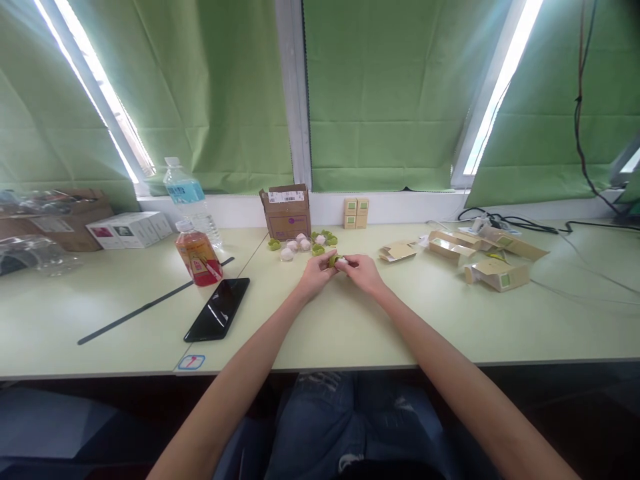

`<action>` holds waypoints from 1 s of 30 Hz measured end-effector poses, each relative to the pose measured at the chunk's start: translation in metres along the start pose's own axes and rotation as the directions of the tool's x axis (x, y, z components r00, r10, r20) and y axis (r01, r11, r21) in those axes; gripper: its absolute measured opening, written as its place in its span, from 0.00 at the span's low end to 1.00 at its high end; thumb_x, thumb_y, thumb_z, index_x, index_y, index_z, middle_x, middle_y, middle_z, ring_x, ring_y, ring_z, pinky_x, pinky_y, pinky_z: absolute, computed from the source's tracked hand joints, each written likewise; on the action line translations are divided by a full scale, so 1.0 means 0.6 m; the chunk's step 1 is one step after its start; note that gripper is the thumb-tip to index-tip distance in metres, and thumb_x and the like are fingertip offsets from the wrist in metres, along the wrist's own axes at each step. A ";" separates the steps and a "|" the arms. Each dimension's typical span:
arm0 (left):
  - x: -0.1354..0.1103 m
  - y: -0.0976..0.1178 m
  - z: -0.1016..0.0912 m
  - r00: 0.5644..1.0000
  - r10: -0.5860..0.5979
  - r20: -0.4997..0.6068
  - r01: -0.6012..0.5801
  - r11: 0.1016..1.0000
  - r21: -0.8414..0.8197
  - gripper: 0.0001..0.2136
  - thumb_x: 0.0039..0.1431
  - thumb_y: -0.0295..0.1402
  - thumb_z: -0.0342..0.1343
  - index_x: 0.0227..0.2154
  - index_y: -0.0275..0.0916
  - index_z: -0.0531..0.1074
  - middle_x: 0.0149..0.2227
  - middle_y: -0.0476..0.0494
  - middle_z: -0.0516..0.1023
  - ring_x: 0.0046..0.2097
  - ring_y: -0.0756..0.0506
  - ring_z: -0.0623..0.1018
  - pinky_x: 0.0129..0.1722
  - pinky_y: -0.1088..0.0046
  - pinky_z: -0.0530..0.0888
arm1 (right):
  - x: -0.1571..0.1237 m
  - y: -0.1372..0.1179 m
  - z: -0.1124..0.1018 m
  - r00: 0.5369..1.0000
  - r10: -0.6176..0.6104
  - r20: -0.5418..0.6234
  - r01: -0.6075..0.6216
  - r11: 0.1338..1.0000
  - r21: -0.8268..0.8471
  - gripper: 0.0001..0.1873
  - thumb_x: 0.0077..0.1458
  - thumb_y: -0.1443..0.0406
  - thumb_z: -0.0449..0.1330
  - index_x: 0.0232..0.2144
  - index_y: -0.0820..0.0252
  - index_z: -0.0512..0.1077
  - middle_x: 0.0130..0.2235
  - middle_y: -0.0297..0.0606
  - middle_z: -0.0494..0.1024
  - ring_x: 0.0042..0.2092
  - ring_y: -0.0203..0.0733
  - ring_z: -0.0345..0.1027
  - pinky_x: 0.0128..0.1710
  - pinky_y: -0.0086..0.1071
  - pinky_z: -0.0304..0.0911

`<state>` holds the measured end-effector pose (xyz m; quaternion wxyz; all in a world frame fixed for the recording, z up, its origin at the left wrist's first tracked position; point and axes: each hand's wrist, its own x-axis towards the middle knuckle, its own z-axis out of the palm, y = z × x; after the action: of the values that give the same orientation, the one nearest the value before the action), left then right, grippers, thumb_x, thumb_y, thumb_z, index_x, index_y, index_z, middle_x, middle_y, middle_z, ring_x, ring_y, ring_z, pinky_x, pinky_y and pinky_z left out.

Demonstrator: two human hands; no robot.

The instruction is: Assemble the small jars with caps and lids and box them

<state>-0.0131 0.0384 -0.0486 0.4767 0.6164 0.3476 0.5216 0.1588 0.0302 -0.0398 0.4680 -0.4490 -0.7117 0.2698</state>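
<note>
Green cup (332,261) at frame center, just below the middle: small, olive-green, mostly covered by fingers. Left hand (317,276) pinches it, fingertips closed on it. Right hand (365,273) pinches a white piece (342,263) right against the cup; piece is pale, shape mostly hidden, can't tell if it's seated inside. Just above and left of the hands: loose pinkish-white balls (287,255) and more green cups (274,245), in front of a brown box (287,219). Torn cartons (500,274) at right of frame.

Yellowish-green piece (332,261) and white piece (342,265)
</note>
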 end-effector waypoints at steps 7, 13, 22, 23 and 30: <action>0.003 -0.007 0.002 0.993 -0.111 -0.035 0.106 0.988 -0.115 0.21 0.56 0.34 0.67 0.53 0.33 0.78 0.44 0.39 0.84 0.44 0.44 0.81 0.57 0.54 0.76 | -0.001 -0.002 0.010 0.998 -0.055 0.014 0.057 0.977 -0.205 0.19 0.59 0.55 0.59 0.21 0.60 0.70 0.24 0.32 0.69 0.30 0.38 0.60 0.31 0.31 0.52; 0.003 -0.005 0.007 0.992 -0.105 -0.066 0.105 0.994 -0.007 0.17 0.58 0.34 0.66 0.49 0.34 0.80 0.42 0.38 0.84 0.41 0.43 0.81 0.53 0.53 0.77 | -0.006 -0.009 0.018 0.999 0.028 -0.041 -0.033 0.990 -0.138 0.11 0.54 0.58 0.65 0.35 0.60 0.74 0.24 0.29 0.70 0.30 0.39 0.63 0.32 0.31 0.56; 0.004 -0.006 0.020 0.965 -0.191 -0.181 0.168 0.977 -0.135 0.13 0.63 0.33 0.61 0.48 0.33 0.78 0.37 0.41 0.81 0.39 0.45 0.81 0.50 0.55 0.80 | -0.010 -0.010 0.036 0.984 0.011 -0.176 -0.032 0.993 -0.116 0.12 0.53 0.59 0.68 0.35 0.61 0.77 0.33 0.38 0.79 0.34 0.42 0.70 0.37 0.33 0.63; 0.004 -0.006 0.019 0.962 -0.202 -0.186 0.178 0.974 -0.142 0.13 0.64 0.33 0.61 0.48 0.32 0.77 0.36 0.42 0.81 0.39 0.45 0.81 0.50 0.56 0.80 | -0.010 -0.011 0.037 0.987 -0.007 -0.162 -0.015 0.991 -0.132 0.11 0.54 0.59 0.67 0.34 0.61 0.77 0.33 0.39 0.79 0.34 0.41 0.69 0.36 0.33 0.62; 0.007 -0.011 0.012 0.957 -0.209 -0.202 0.179 0.972 -0.155 0.13 0.61 0.36 0.65 0.45 0.32 0.79 0.31 0.44 0.79 0.37 0.46 0.80 0.48 0.56 0.82 | -0.008 -0.020 0.035 0.997 -0.061 -0.052 0.037 0.924 -0.380 0.12 0.63 0.61 0.60 0.31 0.62 0.77 0.31 0.40 0.73 0.33 0.42 0.64 0.35 0.32 0.55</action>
<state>-0.0045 0.0430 -0.0537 0.5254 0.4851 0.4204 0.5585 0.1354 0.0213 -0.0408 0.4014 -0.5212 -0.7463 0.1013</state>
